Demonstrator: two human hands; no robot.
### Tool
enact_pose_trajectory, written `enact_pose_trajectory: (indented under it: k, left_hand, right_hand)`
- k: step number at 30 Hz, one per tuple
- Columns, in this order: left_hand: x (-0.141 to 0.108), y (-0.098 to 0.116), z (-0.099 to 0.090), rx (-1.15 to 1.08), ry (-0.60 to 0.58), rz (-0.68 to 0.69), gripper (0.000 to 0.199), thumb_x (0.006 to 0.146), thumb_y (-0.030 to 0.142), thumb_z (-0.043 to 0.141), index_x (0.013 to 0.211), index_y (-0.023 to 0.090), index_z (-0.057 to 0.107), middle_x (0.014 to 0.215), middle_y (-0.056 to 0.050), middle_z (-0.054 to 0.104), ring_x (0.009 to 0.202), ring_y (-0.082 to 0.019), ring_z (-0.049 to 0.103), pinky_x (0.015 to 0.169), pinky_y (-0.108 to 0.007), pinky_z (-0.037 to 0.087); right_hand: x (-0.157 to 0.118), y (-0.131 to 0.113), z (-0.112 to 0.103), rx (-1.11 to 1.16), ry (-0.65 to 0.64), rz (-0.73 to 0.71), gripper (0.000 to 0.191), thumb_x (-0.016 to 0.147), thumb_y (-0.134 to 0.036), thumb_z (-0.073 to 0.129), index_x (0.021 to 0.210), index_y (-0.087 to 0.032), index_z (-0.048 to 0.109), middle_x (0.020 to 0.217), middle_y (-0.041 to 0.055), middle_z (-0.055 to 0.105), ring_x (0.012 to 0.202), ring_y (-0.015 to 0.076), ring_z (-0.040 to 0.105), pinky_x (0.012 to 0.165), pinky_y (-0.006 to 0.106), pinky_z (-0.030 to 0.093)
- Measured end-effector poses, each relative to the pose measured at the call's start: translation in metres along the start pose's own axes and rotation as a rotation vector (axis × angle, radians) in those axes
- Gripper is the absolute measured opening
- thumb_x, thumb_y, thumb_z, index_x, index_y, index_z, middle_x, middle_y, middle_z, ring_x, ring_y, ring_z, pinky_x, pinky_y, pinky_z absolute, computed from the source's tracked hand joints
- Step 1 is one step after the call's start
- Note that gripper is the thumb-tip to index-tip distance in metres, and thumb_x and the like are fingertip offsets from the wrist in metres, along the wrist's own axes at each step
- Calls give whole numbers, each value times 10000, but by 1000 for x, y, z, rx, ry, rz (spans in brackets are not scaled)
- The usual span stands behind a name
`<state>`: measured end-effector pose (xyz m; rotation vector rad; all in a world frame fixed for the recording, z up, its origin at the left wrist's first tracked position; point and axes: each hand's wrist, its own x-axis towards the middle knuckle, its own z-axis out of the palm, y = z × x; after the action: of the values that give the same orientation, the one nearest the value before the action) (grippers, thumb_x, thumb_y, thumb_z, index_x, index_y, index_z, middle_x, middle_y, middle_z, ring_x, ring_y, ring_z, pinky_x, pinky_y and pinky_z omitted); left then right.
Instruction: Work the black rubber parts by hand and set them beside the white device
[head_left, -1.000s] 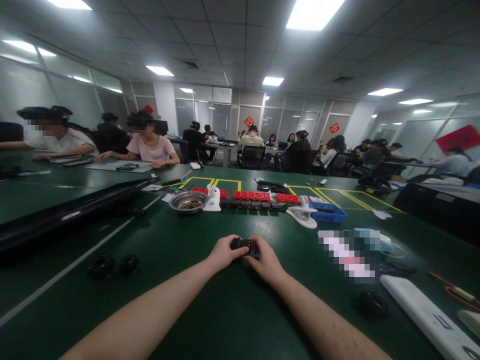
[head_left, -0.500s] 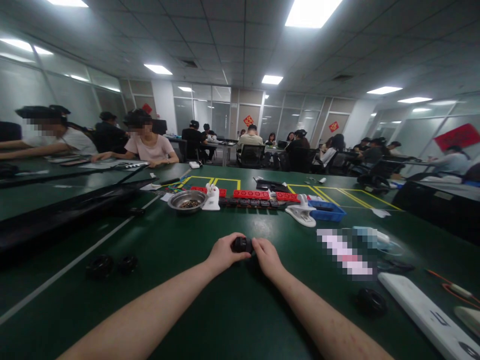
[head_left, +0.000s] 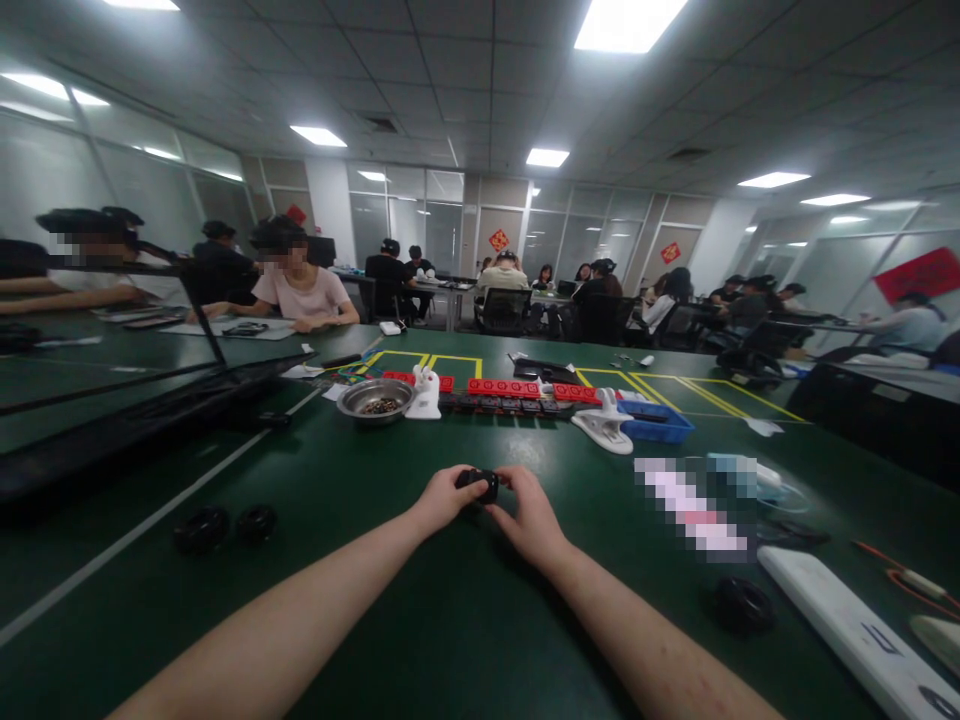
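Note:
Above the middle of the green table, a small black rounded piece (head_left: 486, 484) sits between my two hands; its exact kind is hard to make out. My left hand (head_left: 446, 500) grips it from the left, the thumb lying across its near side. On the right end, the thumb and fingers of my right hand (head_left: 531, 515) are placed around it. Two black ring-shaped pieces, a larger one (head_left: 201, 529) and a smaller one (head_left: 256, 523), lie to the left. Another black ring (head_left: 742, 604) rests by my right forearm.
Ahead stand a metal bowl (head_left: 376, 402) with small parts, white clamps (head_left: 603, 424), a row of red blocks (head_left: 504, 387) and a blue tray (head_left: 656, 424). A long black frame (head_left: 150, 425) lies left, a white bar (head_left: 855, 620) right. People sit at tables beyond.
The black piece has turned in my hands and moved slightly left. My left thumb now crosses its near side, and my right fingers have spread around its end. The black frame's thin bar at left has risen.

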<state>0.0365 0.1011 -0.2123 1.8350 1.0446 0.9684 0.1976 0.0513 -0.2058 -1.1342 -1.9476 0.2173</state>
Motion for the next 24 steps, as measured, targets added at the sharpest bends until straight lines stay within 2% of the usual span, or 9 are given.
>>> enact_pose_trajectory:
  k: [4,7,10,12,14,17,20,24]
  left_hand:
    - [0,-1,1,1,21,-22,385,644,441,582,869,128,577,817,-57,615,779,-189,564,709,-275,428]
    - [-1,2,2,12,62,-19,371,630,409,607,889,146,570,839,-46,614,801,-184,561,727,-275,429]
    - [-4,9,2,68,75,-4,382,615,383,631,923,167,561,851,-35,614,803,-182,561,721,-279,434]
    - [-7,13,1,129,68,33,401,594,373,655,938,189,559,862,-26,613,802,-181,560,720,-281,434]
    - [-10,18,1,213,60,100,425,568,382,675,941,212,562,887,-20,608,828,-186,554,749,-291,424]
    - [-13,21,2,324,60,209,458,549,409,685,952,229,561,939,-23,595,886,-197,534,804,-308,400]
    - [-13,21,2,373,69,271,460,565,418,675,964,227,552,961,-25,589,904,-193,523,817,-310,391]
    - [-11,17,2,435,68,279,459,562,441,671,953,229,559,946,-26,599,897,-204,522,815,-327,384]
  right_hand:
    - [-1,-4,-2,-29,-17,-3,420,669,-226,599,1055,-181,440,1029,77,463,970,210,434,843,363,378]
    - [-2,-5,-3,-35,73,10,502,716,-315,562,1156,-166,372,1125,106,409,1020,224,407,864,382,365]
    - [-1,-1,-2,-90,184,55,412,793,-343,455,1153,-156,382,1130,113,407,1039,227,384,879,395,335]
    - [0,5,-1,-132,201,113,300,824,-353,397,1042,-164,477,1033,97,463,981,219,412,842,375,343]
    - [2,12,1,-159,161,195,308,851,-378,337,828,-175,568,873,75,506,865,201,448,767,338,358]
    - [4,20,2,-155,51,282,519,877,-418,244,550,-173,565,692,54,500,730,171,451,692,299,344]
    - [4,21,4,-100,-24,255,560,877,-434,240,513,-168,571,660,47,499,707,159,444,678,286,330]
    - [4,19,5,-39,-45,188,466,871,-410,292,601,-157,575,704,44,503,729,156,448,676,277,340]
